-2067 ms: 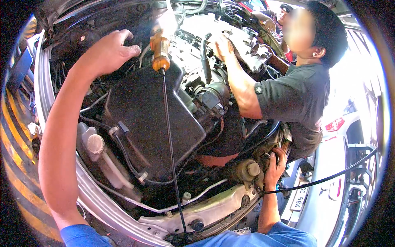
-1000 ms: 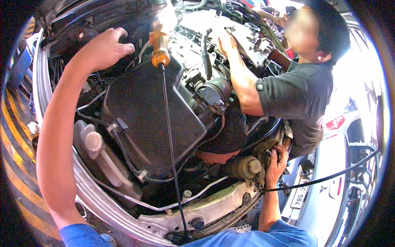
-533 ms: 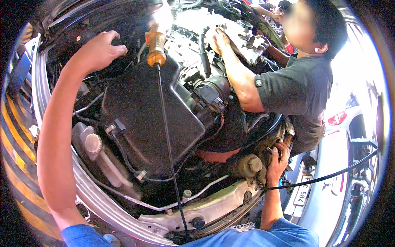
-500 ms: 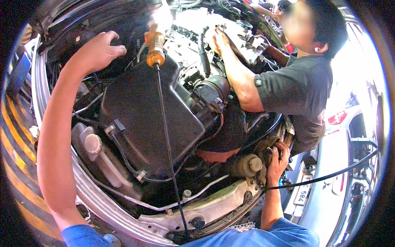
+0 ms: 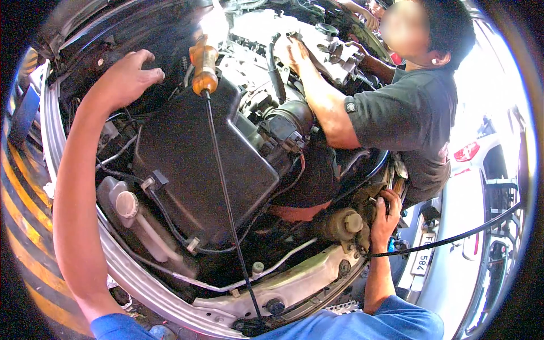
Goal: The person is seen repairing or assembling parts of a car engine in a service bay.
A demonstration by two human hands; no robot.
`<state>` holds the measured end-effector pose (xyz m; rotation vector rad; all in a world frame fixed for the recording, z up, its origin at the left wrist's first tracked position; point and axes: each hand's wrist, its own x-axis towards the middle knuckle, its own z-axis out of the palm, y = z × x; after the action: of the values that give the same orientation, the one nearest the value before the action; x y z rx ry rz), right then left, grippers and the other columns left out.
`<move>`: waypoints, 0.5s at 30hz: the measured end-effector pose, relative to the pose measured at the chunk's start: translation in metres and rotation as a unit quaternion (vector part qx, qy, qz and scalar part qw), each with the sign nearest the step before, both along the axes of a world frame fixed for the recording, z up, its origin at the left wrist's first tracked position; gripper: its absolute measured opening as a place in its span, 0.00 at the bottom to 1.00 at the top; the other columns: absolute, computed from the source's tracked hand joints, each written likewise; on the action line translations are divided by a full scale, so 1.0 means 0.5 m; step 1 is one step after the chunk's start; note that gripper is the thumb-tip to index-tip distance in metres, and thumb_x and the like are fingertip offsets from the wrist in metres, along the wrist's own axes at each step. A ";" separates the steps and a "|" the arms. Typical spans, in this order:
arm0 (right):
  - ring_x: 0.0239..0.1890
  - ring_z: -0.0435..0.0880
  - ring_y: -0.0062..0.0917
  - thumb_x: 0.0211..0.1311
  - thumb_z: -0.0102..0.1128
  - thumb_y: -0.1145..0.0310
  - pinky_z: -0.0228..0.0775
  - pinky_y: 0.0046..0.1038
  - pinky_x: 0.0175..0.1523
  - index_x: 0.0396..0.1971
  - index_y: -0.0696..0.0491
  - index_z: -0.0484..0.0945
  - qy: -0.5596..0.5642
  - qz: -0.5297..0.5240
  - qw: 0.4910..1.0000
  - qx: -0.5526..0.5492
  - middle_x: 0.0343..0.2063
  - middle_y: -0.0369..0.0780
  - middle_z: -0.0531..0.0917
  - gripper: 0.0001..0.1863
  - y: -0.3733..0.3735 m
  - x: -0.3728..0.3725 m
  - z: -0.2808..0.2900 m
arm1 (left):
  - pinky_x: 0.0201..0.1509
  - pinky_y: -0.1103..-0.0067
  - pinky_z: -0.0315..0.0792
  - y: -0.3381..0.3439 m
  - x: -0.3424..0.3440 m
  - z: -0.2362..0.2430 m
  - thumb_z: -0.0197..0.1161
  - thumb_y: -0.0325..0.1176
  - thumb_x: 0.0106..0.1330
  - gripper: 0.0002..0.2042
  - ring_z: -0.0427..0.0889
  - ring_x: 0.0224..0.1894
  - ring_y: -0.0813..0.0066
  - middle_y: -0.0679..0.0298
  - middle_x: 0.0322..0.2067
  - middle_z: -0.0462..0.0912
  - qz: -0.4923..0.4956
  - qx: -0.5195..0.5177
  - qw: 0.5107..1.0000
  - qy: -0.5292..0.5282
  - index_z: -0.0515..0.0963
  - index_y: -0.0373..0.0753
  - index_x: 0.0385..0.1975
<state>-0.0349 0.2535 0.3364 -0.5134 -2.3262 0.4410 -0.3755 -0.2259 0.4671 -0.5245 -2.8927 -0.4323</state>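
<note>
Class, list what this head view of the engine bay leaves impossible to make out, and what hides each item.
- Left hand: what its fingertips rest on, lost in shadow.
- Right hand: what it grips, hidden by its own fingers.
- Co-worker's hand: the part beneath it, washed out by glare.
- Long rod: its lower end, lost among dark parts.

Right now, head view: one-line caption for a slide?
Left hand on engine bay edge, right hand at front parts; co-worker alongside.

people: two, me and one co-worker (image 5: pixel 408 107) | my hands: two, left hand (image 5: pixel 126 79), right hand (image 5: pixel 386 208) | black boxes: one box (image 5: pixel 198 164) | long rods: one rod (image 5: pixel 229 204) | white caps: one cap (image 5: pixel 127 204)
</note>
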 end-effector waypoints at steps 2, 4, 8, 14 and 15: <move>0.57 0.73 0.37 0.64 0.58 0.67 0.59 0.36 0.65 0.43 0.57 0.79 0.000 0.000 1.000 0.006 0.51 0.44 0.80 0.11 0.001 -0.001 -0.002 | 0.66 0.68 0.65 0.001 0.003 0.005 0.59 0.49 0.63 0.31 0.73 0.61 0.48 0.39 0.57 0.74 0.002 0.005 1.000 -0.009 0.71 0.26 0.56; 0.57 0.72 0.37 0.64 0.59 0.67 0.59 0.35 0.65 0.43 0.57 0.79 -0.004 0.005 1.000 0.003 0.51 0.43 0.80 0.11 0.000 -0.004 -0.004 | 0.66 0.68 0.65 -0.002 0.004 0.007 0.59 0.49 0.63 0.31 0.73 0.61 0.48 0.39 0.57 0.74 -0.006 0.011 1.000 -0.010 0.71 0.26 0.56; 0.57 0.72 0.37 0.64 0.59 0.67 0.59 0.35 0.65 0.43 0.56 0.79 -0.007 0.004 1.000 -0.004 0.51 0.43 0.80 0.11 -0.003 0.005 -0.003 | 0.66 0.68 0.65 -0.002 0.010 0.009 0.59 0.49 0.63 0.31 0.73 0.61 0.48 0.39 0.57 0.74 -0.008 0.008 1.000 -0.010 0.71 0.26 0.56; 0.57 0.72 0.36 0.64 0.60 0.67 0.59 0.35 0.65 0.42 0.56 0.79 0.002 0.008 1.000 -0.006 0.50 0.43 0.80 0.11 -0.007 -0.007 -0.002 | 0.66 0.68 0.65 -0.009 -0.001 0.009 0.59 0.49 0.63 0.31 0.74 0.61 0.48 0.38 0.56 0.74 -0.003 0.002 1.000 0.003 0.71 0.25 0.56; 0.57 0.72 0.37 0.64 0.60 0.67 0.59 0.35 0.65 0.42 0.56 0.79 0.002 0.008 1.000 -0.005 0.50 0.43 0.80 0.11 -0.009 -0.009 0.000 | 0.65 0.67 0.65 -0.012 -0.004 0.008 0.59 0.48 0.64 0.29 0.73 0.60 0.48 0.41 0.56 0.74 -0.001 -0.009 1.000 0.004 0.71 0.29 0.56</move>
<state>-0.0392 0.2489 0.3361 -0.4992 -2.3265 0.4621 -0.3772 -0.2321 0.4710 -0.5320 -2.8914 -0.4048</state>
